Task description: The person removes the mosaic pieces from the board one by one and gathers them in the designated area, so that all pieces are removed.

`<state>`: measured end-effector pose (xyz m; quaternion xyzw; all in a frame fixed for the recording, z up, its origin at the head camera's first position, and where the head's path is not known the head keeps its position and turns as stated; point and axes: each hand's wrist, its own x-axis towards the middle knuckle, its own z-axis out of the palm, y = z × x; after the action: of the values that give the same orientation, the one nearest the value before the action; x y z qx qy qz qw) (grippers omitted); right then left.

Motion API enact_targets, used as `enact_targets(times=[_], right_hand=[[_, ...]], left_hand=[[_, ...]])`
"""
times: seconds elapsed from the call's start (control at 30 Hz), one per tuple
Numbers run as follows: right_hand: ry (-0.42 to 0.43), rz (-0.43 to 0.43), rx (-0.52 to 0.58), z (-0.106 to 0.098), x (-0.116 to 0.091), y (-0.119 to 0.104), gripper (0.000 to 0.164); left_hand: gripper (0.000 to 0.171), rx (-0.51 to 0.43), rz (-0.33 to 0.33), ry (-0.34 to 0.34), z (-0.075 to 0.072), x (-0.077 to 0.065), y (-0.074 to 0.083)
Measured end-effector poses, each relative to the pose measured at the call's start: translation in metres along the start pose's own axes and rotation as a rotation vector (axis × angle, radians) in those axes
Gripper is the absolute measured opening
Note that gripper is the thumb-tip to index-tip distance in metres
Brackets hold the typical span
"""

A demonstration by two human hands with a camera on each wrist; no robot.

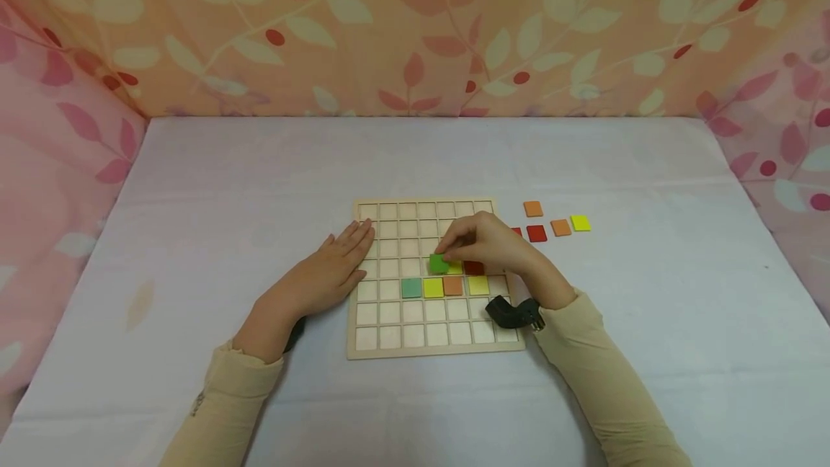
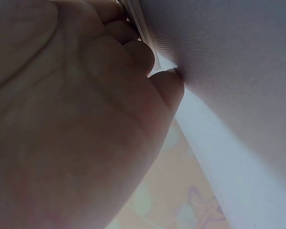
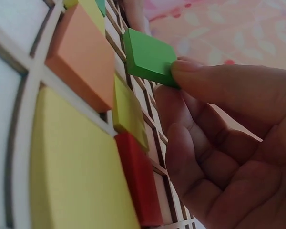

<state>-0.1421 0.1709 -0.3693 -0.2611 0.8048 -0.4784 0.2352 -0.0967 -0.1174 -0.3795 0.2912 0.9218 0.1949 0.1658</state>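
My right hand [image 1: 493, 242] pinches a green square tile [image 3: 150, 56] between thumb and fingers, just above the wooden grid board [image 1: 436, 353]. Beside that tile, a yellow tile [image 3: 128, 112] and a red tile [image 3: 138, 179] sit in the same row of the board. The row nearer me holds a teal tile [image 1: 411, 288], a yellow tile [image 1: 433, 287], an orange tile [image 1: 452, 286] and a pale yellow tile [image 1: 478, 285]. My left hand [image 1: 329, 269] lies with straight fingers on the board's left edge; in the left wrist view its palm [image 2: 71, 124] fills much of the picture.
Right of the board lie loose tiles: orange ones [image 1: 533, 209] [image 1: 560, 228], a red one [image 1: 537, 233], a yellow one [image 1: 580, 223], and another red one partly behind the right hand. A white cloth [image 1: 259, 171] covers the table, with patterned curtains [image 1: 402, 27] behind.
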Motion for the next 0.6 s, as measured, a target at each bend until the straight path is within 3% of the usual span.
enact_targets(times=[0.6], right_hand=[[0.032, 0.018, 0.014, -0.014, -0.011, 0.000, 0.009]], left_hand=[[0.061, 0.003, 0.003, -0.006, -0.002, -0.001, 0.001]])
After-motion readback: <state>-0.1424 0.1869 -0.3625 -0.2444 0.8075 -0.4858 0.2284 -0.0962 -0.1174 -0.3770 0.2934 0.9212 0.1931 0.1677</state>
